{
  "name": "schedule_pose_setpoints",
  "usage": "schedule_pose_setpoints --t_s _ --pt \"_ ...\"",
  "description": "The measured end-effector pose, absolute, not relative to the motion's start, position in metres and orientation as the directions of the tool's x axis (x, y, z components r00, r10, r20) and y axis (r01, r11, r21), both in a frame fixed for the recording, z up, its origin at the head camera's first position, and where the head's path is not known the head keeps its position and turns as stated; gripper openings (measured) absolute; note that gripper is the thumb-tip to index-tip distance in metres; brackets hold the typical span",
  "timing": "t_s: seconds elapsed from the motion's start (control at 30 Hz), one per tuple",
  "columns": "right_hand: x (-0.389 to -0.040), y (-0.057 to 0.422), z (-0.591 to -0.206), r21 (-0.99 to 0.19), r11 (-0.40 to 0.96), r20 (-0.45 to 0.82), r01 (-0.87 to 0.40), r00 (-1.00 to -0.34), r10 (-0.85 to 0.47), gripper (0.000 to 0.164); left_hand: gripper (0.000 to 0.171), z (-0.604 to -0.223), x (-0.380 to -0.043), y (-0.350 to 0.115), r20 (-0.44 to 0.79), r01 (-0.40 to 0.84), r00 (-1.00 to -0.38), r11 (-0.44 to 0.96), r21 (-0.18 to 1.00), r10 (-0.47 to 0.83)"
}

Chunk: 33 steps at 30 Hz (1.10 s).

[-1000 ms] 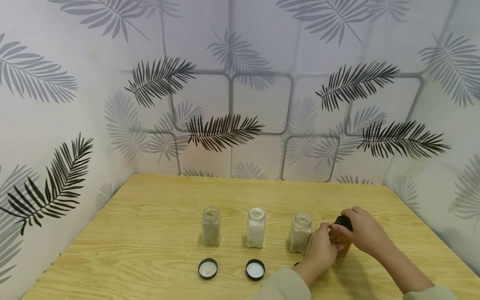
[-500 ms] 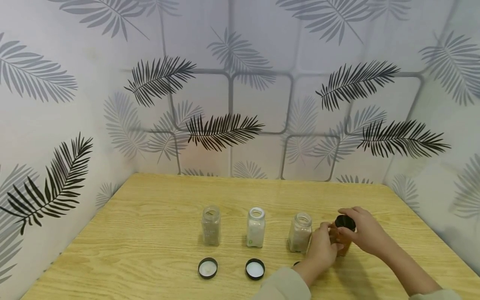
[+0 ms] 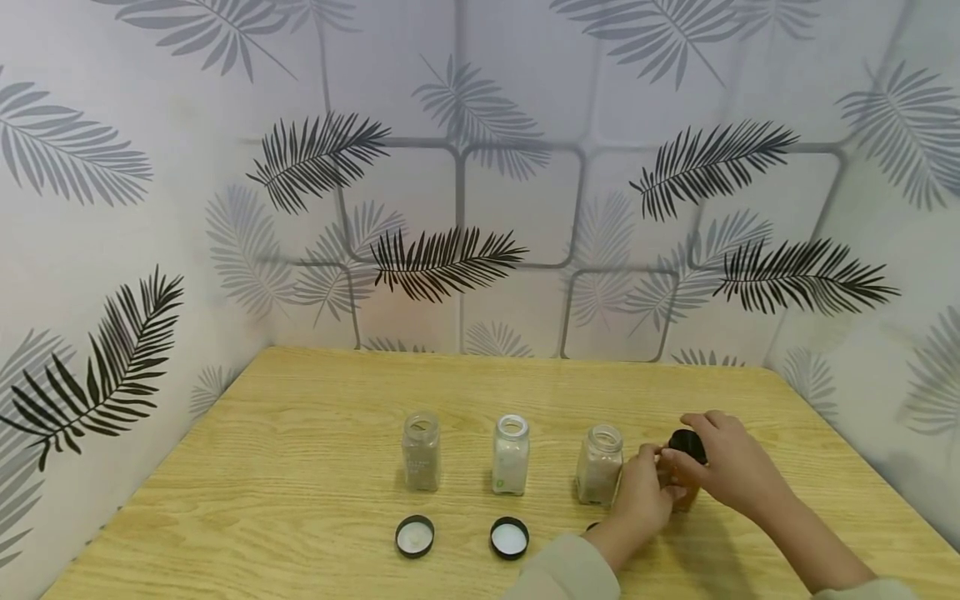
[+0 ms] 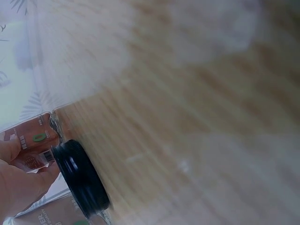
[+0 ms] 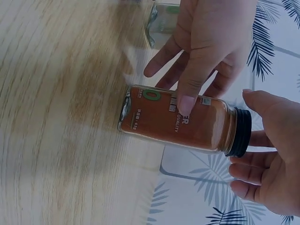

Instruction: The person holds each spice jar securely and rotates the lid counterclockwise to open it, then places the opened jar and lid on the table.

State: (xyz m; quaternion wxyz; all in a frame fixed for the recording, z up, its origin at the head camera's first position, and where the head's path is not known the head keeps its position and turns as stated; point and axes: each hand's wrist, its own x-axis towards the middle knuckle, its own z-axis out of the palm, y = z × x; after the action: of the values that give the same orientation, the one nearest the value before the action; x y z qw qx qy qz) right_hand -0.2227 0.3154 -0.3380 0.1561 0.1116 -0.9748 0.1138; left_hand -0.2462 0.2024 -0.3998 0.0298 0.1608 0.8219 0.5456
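Note:
A square glass jar of reddish-brown powder (image 5: 168, 122) stands upright on the wooden table at the right of the head view. My left hand (image 3: 645, 496) grips its body, with the thumb across the printed label in the right wrist view. Over the top, my right hand (image 3: 738, 471) holds the black lid (image 5: 241, 133) between thumb and fingers. That lid sits on the jar's neck. Just left of my left hand is an uncapped jar of pale brownish contents (image 3: 598, 475). A loose black lid (image 4: 79, 180) lies near my left wrist, mostly hidden in the head view.
Two more uncapped glass jars stand in the row to the left, one greyish-brown (image 3: 422, 458) and one white (image 3: 511, 462). In front of them lie two upturned black lids, the left lid (image 3: 415, 537) and the middle lid (image 3: 509, 540). A leaf-patterned wall (image 3: 517, 208) rises behind the table.
My right hand's fingers loosened and spread off the lid half a second ago, and have now closed round it again. My left hand and the jar keep their place.

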Motion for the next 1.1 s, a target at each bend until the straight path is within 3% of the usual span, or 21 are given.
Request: schedule_pose_setpoints --t_s 0.17,0.6,0.87,1.1 --pt "-0.2242 0.3134 -0.3376 -0.162 0.959 0.332 -0.231 -0.928 -0.168 0.046 0.040 -0.3996 -0.2463 0.2029 0.147 0.251 -0.944 0.350 0.903 0.296" --pt "-0.2264 0.3189 -0.3369 -0.249 0.926 0.297 -0.284 -0.932 -0.206 0.039 0.040 -0.3983 -0.2458 0.2036 0.137 0.236 -0.944 0.324 0.916 0.300" --pt "-0.2271 0.3190 -0.3376 -0.256 0.912 0.308 -0.320 -0.922 -0.237 0.040 0.040 -0.3975 -0.2448 0.2026 0.128 0.225 -0.946 0.320 0.920 0.297" --pt "-0.2255 0.3160 -0.3377 -0.205 0.946 0.307 -0.250 -0.934 -0.180 0.050 0.043 -0.3969 -0.2450 0.2015 0.128 0.239 -0.947 0.379 0.894 0.295"
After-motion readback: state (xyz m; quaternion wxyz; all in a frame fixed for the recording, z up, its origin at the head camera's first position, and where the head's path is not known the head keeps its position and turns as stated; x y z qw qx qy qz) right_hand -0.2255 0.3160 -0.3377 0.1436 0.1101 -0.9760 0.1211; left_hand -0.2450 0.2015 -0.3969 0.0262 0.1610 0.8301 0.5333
